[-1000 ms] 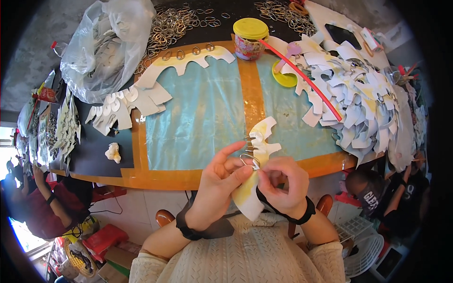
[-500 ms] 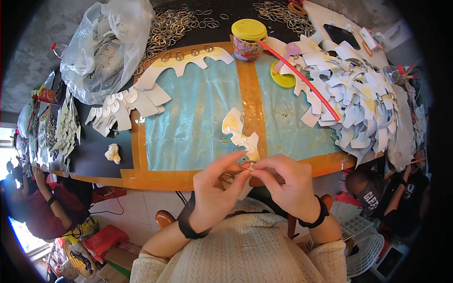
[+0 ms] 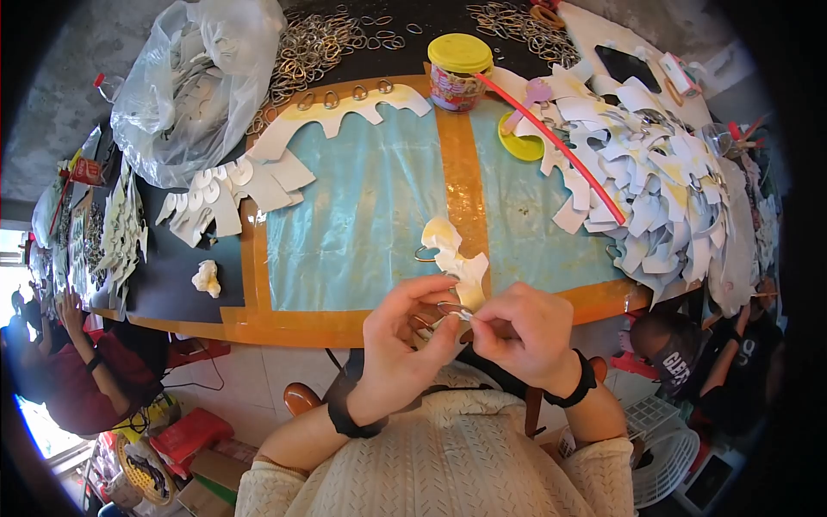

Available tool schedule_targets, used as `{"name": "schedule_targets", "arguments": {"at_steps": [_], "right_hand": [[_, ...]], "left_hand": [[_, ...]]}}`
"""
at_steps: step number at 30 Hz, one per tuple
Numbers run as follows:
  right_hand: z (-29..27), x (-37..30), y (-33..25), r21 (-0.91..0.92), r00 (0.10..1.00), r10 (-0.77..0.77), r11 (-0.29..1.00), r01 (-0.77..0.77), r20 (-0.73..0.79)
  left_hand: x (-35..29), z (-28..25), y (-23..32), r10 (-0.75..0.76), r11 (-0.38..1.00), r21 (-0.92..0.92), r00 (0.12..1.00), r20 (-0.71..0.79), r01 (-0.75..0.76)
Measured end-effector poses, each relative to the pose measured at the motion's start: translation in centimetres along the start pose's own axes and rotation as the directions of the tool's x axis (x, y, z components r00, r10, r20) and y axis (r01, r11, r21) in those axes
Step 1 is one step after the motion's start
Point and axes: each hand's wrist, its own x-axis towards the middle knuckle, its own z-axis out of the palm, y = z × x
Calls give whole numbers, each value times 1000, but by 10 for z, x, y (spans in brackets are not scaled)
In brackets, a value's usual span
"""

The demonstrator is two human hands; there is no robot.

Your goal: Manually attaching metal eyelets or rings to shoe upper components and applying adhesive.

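A white scalloped strip (image 3: 466, 271) with yellowish smears hangs between my hands and sticks out beyond them over the table edge. An oval metal ring (image 3: 424, 255) sits on its far part; further rings are partly hidden among my fingers. My left hand (image 3: 403, 332) is closed, holding the strip near a metal ring (image 3: 450, 307) between thumb and fingers. Close beside it, my right hand (image 3: 532, 334) pinches the strip's edge by that ring, thumb against forefinger. Exactly what lies under the fingertips is hidden.
A tub (image 3: 458, 73) with a yellow lid stands at the back. White strips are heaped (image 3: 655, 181) at right; a red stick (image 3: 560, 146) lies there. Left are a clear plastic bag (image 3: 194, 95), a scalloped strip (image 3: 345, 110) and loose rings (image 3: 314, 52). Other people sit at both sides.
The strip's far end has shifted right and nearer to me. My right hand's fingers have curled in more tightly at the ring; my left hand has moved slightly right.
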Motion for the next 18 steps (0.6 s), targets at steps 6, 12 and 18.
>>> {"name": "schedule_targets", "arguments": {"at_steps": [6,12,18], "right_hand": [[1,0,2,-119,990,-137,984,133,-28],[3,4,-1,-31,995,-78,997,76,-62],[-1,9,-7,74,998,49,996,-47,-31]], "left_hand": [[-4,6,0,32,999,36,998,-60,-30],[-2,5,-2,24,1000,-16,998,-53,-25],[-2,6,0,30,999,27,996,-83,-28]]}}
